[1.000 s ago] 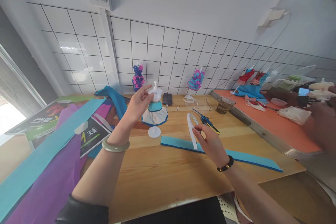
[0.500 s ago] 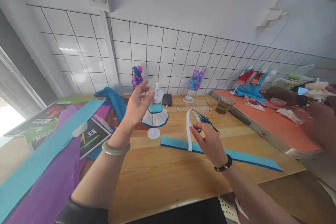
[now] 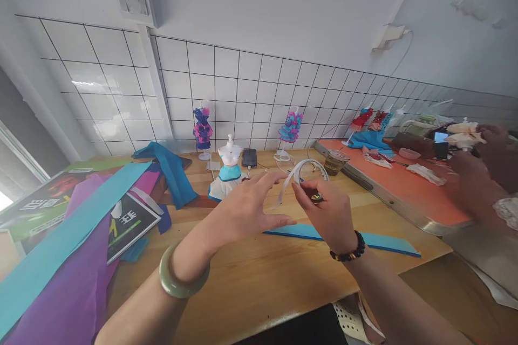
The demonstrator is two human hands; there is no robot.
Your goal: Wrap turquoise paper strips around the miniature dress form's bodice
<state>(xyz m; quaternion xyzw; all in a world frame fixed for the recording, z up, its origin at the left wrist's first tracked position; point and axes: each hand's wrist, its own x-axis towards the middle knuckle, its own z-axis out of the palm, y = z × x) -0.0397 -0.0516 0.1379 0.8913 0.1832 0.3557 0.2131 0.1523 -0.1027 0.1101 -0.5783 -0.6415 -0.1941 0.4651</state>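
My right hand [image 3: 327, 213] pinches one end of a curled white paper strip [image 3: 301, 170] above the wooden table [image 3: 259, 275]. My left hand [image 3: 251, 207] hovers just left of the strip, fingers spread and holding nothing, fingertips close to the strip's loose end. Behind my left hand stands a small white mannequin [image 3: 229, 168] in a blue and white dress. A long blue paper strip [image 3: 348, 237] lies flat on the table under my right hand.
Blue and purple paper sheets [image 3: 60, 242] and printed booklets [image 3: 121, 215] lie at the left. Other dressed mannequins [image 3: 202, 130] [image 3: 290, 128], a phone [image 3: 249, 157] and a cup [image 3: 335, 161] stand by the tiled wall. Another person's hands [image 3: 473, 180] work over an orange board [image 3: 404, 188] at right.
My left hand has left the mannequin and come down toward the white strip. My right hand has lifted the strip closer to me. The view has shifted slightly right.
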